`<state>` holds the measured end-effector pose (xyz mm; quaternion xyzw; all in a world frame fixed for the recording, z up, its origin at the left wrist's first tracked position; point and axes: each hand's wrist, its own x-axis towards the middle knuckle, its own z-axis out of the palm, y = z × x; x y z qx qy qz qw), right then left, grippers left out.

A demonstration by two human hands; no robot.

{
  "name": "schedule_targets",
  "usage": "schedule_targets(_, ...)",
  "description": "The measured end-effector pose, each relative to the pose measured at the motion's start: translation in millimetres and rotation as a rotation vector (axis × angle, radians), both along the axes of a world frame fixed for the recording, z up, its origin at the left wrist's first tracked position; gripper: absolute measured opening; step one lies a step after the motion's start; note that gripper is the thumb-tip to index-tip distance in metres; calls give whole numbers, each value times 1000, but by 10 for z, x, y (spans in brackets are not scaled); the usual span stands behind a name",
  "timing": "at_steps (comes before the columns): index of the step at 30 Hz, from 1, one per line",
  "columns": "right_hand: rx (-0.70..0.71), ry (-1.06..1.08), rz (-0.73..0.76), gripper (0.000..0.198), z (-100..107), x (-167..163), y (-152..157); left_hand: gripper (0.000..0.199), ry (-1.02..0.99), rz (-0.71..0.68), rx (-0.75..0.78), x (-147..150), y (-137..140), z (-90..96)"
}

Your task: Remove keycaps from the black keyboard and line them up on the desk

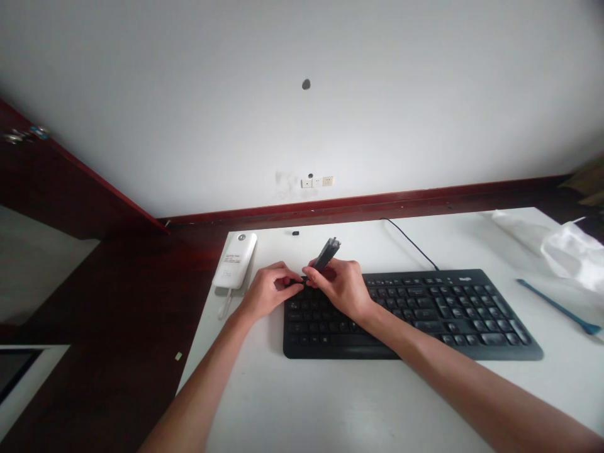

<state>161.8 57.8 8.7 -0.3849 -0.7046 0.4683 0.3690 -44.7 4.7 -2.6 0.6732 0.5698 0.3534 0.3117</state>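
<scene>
A black keyboard [425,311] lies on the white table, and both hands are over its upper left corner. My right hand [343,283] is closed around a thick dark grey, pen-like tool [326,253], tilted with its notched end up. The tool's lower end meets my left fingertips. My left hand [271,288] is closed in a pinch at the keyboard's top left edge. A small black piece [304,281] shows between the two hands' fingertips; its kind is too small to tell. Behind the hands lies a small black block [295,233].
A white device [234,261] with a white cable [225,305] lies at the table's left edge. On the right are a blue slim tool [557,305] and a crumpled white bag or cloth [570,251]. The keyboard's black cable [410,239] runs off the back edge.
</scene>
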Motion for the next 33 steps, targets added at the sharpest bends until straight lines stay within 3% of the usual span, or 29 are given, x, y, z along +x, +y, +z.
schedule_targets(9,-66,27,-31,34,13,-4,-9,11,2,-7,0,-19,9,-1)
schedule_targets(18,-32,-33,-37,39,-43,8,-4,11,-58,14,-1,-4,-2,4)
schedule_targets(26,-250,310,-89,45,-44,-36,68,22,-166,188,96,-32,57,-103)
schedule_targets(30,-274,378,-58,47,-72,-49,106,26,-94,349,124,-55,59,-134)
schedule_targets(33,-253,390,-37,47,-69,-56,107,29,-49,383,130,-63,49,-153)
